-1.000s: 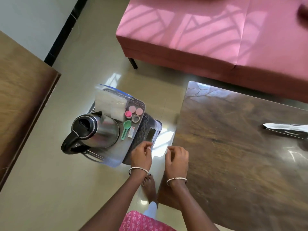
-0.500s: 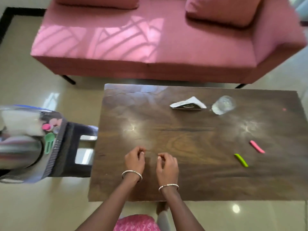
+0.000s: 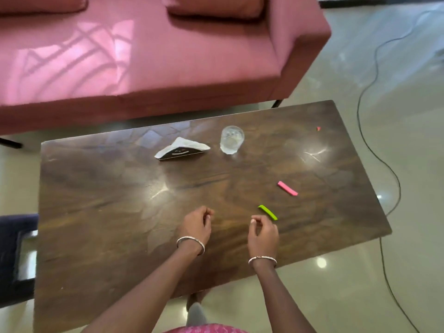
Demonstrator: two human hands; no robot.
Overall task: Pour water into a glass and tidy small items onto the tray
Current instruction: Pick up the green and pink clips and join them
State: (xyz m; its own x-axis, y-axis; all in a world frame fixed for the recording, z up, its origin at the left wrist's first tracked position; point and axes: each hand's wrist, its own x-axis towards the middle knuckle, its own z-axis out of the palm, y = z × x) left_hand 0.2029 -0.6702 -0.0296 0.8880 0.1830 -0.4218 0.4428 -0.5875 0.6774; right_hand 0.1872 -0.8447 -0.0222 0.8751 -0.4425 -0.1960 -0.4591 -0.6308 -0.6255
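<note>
**Pouring step.** The glass (image 3: 231, 140) is stood upright on the far part of the desk (image 3: 101, 212), just beside the napkin holder (image 3: 181, 150). A clear fill appears to be present in it, so this step is judged complete. The level cannot be read with certainty.

**Tidying step.** This step is judged incomplete. Three small items are seen loose on the desk:
- a green strip (image 3: 268, 212) near the front right;
- a pink strip (image 3: 287, 188) further back and to the right of it;
- a tiny pink scrap (image 3: 318, 128) near the far right edge, well apart from the other two.

The tray is not in view, so the number of items already placed on it cannot be given.

**Grip state.** The left hand (image 3: 195, 224) is held over the desk with the fingers loosely curled toward the thumb, and nothing is seen in its grip. The right hand (image 3: 263, 233) is held just beside the near end of the green strip. Its thumb and forefinger are narrowly parted and no object is held. Contact with the strip cannot be confirmed.

**Remaining work.** The green strip is judged the next item to be collected, followed by the pink strip and the scrap. Each is then to be carried to the tray.
</note>
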